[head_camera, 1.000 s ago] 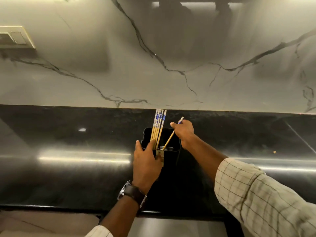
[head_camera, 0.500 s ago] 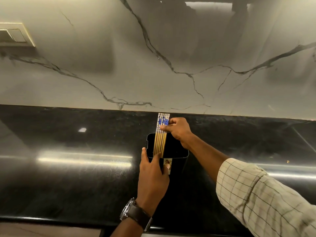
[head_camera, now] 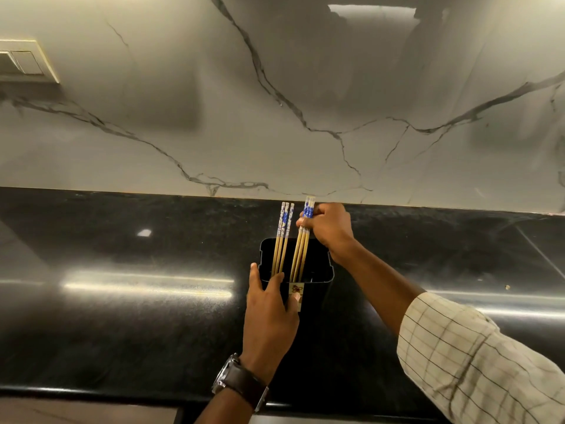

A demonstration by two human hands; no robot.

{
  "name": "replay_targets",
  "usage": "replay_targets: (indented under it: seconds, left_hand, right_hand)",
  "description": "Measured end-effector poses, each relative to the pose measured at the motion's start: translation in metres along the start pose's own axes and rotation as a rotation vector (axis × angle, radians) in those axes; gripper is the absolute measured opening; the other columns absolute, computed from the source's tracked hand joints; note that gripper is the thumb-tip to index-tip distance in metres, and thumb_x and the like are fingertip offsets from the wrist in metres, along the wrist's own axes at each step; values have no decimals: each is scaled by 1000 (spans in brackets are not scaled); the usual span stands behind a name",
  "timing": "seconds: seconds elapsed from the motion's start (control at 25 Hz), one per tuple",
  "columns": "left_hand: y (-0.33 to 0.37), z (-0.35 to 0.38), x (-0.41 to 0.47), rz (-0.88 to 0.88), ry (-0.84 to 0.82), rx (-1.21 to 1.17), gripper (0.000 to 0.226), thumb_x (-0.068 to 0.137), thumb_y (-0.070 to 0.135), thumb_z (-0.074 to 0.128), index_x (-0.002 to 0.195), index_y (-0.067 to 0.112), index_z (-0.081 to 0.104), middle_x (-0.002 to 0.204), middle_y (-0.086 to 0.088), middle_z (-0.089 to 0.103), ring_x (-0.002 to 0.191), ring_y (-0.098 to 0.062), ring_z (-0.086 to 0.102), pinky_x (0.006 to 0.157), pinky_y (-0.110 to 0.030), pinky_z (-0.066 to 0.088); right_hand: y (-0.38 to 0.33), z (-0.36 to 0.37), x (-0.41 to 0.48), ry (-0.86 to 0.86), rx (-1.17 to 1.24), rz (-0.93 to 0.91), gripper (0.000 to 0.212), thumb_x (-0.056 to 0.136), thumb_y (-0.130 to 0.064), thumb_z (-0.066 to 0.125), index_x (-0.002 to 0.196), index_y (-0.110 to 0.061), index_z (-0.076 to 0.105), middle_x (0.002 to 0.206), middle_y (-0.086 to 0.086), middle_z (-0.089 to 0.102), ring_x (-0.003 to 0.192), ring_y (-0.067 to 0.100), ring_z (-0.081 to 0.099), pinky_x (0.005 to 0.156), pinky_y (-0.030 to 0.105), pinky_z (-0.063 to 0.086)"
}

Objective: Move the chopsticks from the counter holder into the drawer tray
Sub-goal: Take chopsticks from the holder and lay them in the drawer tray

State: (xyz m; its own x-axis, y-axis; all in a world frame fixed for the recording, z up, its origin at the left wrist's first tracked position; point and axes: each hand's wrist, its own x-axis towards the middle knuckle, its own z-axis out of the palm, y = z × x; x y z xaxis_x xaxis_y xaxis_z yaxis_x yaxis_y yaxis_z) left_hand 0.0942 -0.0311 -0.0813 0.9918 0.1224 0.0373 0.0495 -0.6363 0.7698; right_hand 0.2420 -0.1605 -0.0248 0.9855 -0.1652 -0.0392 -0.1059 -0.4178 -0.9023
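Observation:
A black rectangular holder [head_camera: 321, 272] stands on the black counter [head_camera: 122, 332]. My left hand [head_camera: 270, 319] grips the holder's near wall, beside a small label. My right hand [head_camera: 328, 229] is shut on a bundle of wooden chopsticks [head_camera: 301, 252] with blue-and-white tops, pinched near the top, their tips still inside the holder. A second group of three matching chopsticks [head_camera: 282, 240] leans in the holder's left part, untouched. No drawer or tray is in sight.
A white marble backsplash [head_camera: 275, 117] rises behind the counter, with a switch plate [head_camera: 24, 61] at the upper left. The counter's front edge [head_camera: 122, 393] runs along the bottom. A small crumb [head_camera: 507, 287] lies at the right.
My right hand has split the bundle: it pulled some chopsticks right and slightly up, away from the three left standing. The left hand stays on the holder.

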Motion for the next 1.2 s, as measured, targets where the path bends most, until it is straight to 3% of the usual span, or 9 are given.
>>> replay_targets:
  seconds: [0.12, 0.24, 0.36, 0.52, 0.64, 0.8, 0.96, 1.12, 1.2]
  left_hand:
    - [13, -1, -12, -4, 126, -21, 61, 96, 32, 61, 152, 21, 39, 170, -15, -1, 157, -31, 8, 121, -42, 31]
    - [39, -4, -36, -69, 366, -224, 70, 93, 42, 62, 155, 21, 35, 169, -9, 14, 155, -25, 18, 121, -48, 32]
    - [71, -7, -76, -345, 353, -890, 76, 83, 54, 67, 149, 27, 42, 154, 0, 47, 142, -18, 45, 110, -42, 46]
    - [75, 8, -118, -430, 271, -1549, 42, 93, 28, 66, 129, 7, 62, 113, -14, 78, 109, -28, 74, 89, -40, 60]
    - [47, 30, -154, -608, 255, -1490, 25, 99, 16, 59, 119, 2, 63, 108, -19, 78, 100, -31, 77, 80, -42, 63]
    - [-10, 76, -209, -1160, 209, -1189, 18, 99, 9, 60, 110, -4, 61, 117, -26, 69, 88, -31, 71, 82, -44, 60]
    - [-50, 107, -228, -1380, 149, -1149, 23, 100, 4, 56, 122, -3, 56, 129, -24, 60, 124, -36, 59, 103, -49, 49]
    - [-71, 125, -220, -1439, 46, -1134, 39, 106, 5, 43, 144, 3, 49, 153, -20, 45, 143, -34, 43, 115, -50, 39]
    - [-81, 130, -211, -1454, 8, -1114, 40, 106, 7, 42, 145, 2, 47, 154, -19, 44, 143, -33, 42, 114, -50, 40]
  right_hand:
    - [-24, -32, -27, 135, 103, -121, 15, 88, -11, 77, 103, -9, 75, 97, 7, 79, 83, 14, 78, 81, 35, 65]
    - [-46, -80, -74, 258, 402, -253, 11, 90, -10, 75, 100, -15, 74, 91, 7, 81, 84, 18, 80, 75, 34, 66]
    - [-43, -120, -133, 247, 760, -188, 11, 91, -9, 74, 101, -9, 74, 93, 12, 82, 89, 26, 81, 72, 33, 65]
    - [13, -107, -205, 169, 998, 172, 8, 90, -1, 70, 97, -4, 72, 89, 16, 81, 82, 28, 80, 68, 33, 64]
    - [87, -82, -261, 246, 1072, 541, 4, 93, 1, 66, 95, 0, 69, 85, 19, 78, 78, 28, 79, 61, 35, 65]
    - [187, -52, -320, 334, 949, 1053, 9, 98, 5, 59, 104, 11, 62, 86, 27, 69, 71, 34, 67, 43, 35, 61]
    - [242, -37, -338, 257, 786, 1245, 27, 103, -2, 54, 125, 12, 60, 120, 34, 68, 84, 37, 68, 56, 41, 60]
    - [261, -34, -327, 201, 683, 1309, 32, 104, -4, 52, 133, 9, 56, 129, 32, 65, 98, 35, 68, 40, 33, 57]
    - [268, -31, -321, 206, 657, 1337, 32, 104, -6, 53, 131, 9, 57, 129, 31, 64, 109, 35, 70, 50, 36, 59]
